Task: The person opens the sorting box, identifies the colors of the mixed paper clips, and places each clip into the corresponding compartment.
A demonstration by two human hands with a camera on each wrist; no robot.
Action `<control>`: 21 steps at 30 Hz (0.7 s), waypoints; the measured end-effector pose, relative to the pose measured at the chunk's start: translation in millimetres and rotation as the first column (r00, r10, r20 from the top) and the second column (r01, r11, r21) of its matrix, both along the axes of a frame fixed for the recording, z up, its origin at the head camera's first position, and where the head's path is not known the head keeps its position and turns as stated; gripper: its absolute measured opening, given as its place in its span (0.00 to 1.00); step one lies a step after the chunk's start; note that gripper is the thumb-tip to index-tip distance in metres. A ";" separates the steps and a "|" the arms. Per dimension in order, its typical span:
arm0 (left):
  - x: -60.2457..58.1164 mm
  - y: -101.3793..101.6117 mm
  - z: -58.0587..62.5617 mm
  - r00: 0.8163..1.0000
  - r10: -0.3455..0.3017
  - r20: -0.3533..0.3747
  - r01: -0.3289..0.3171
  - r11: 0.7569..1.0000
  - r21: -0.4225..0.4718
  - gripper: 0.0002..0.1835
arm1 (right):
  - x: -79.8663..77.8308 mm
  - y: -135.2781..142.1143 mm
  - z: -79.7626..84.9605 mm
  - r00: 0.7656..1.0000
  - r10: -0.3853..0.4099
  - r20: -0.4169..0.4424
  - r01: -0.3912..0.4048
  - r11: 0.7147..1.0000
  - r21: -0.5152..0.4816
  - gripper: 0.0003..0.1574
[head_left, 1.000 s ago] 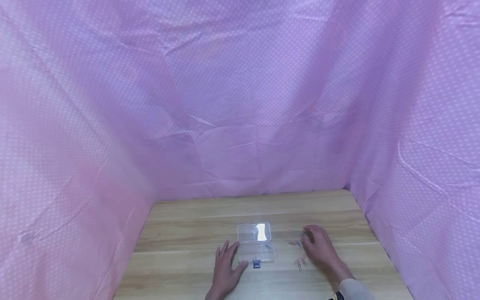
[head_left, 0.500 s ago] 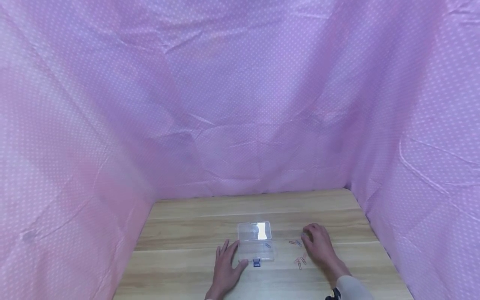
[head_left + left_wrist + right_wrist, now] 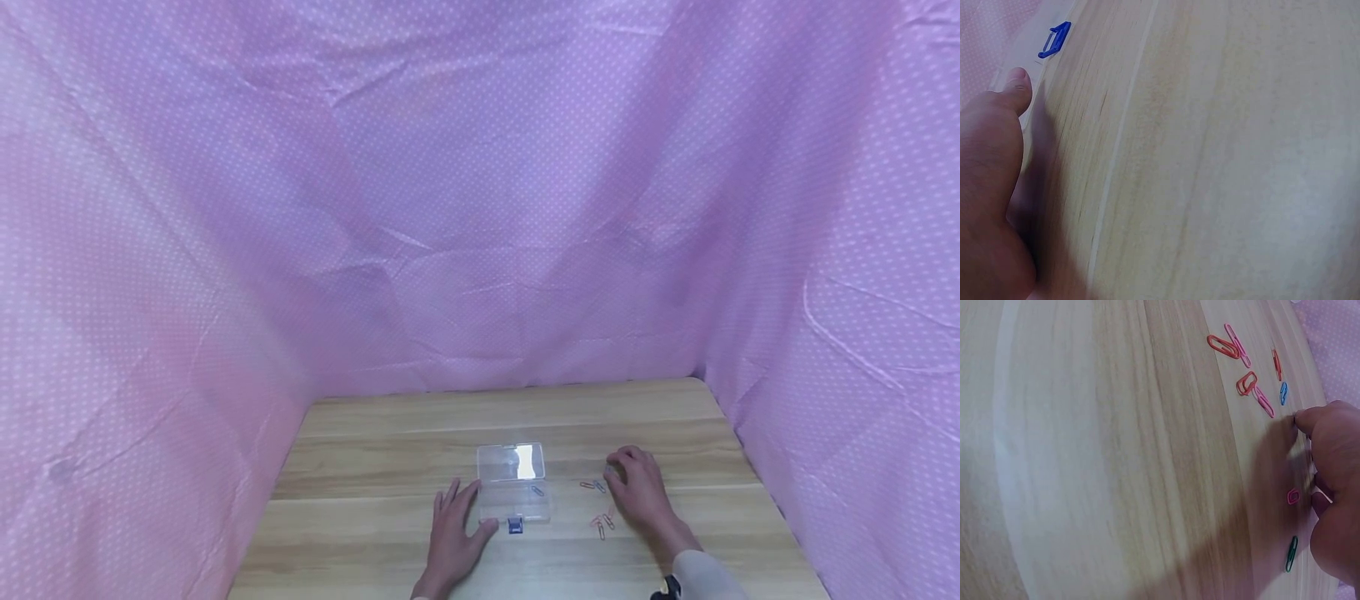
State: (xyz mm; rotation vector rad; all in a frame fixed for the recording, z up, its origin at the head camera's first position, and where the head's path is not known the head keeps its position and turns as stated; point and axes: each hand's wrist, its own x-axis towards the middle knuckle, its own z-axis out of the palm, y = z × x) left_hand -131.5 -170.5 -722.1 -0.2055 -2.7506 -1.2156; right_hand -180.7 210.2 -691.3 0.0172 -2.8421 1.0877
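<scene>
Eight paper clips point(image 3: 1249, 362), in orange, red, pink, blue and green, show on the wooden table point(image 3: 375, 450), to the right of an open clear plastic box point(image 3: 495, 502). Curled over the table just beside the clips is the right hand point(image 3: 640, 492); a small bluish bit shows at its fingertips, but whether they pinch it cannot be told. Another bluish clip point(image 3: 537, 491) lies inside the box, in its far right part. The box's lid point(image 3: 495, 462) is folded back, away from the person, and a blue clasp point(image 3: 515, 526) sits on the near edge. The left hand point(image 3: 452, 537), thumb and fingers spread, touches the box's left side. Pinkish-purple dotted cloth point(image 3: 480, 208) surrounds the table's far edge and sides.
</scene>
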 end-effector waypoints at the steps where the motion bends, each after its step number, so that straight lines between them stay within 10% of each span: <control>1: -0.4 -0.1 0.3 1.000 -0.001 0.003 0.001 1.000 0.003 0.40 | -0.3 0.2 -0.2 1.000 0.000 -0.003 0.000 1.000 0.004 0.19; 21: 1.1 0.5 -0.4 1.000 0.003 -0.018 -0.004 1.000 -0.006 0.40 | 0.3 -1.3 2.1 0.999 -0.041 0.028 0.043 0.997 -0.064 0.13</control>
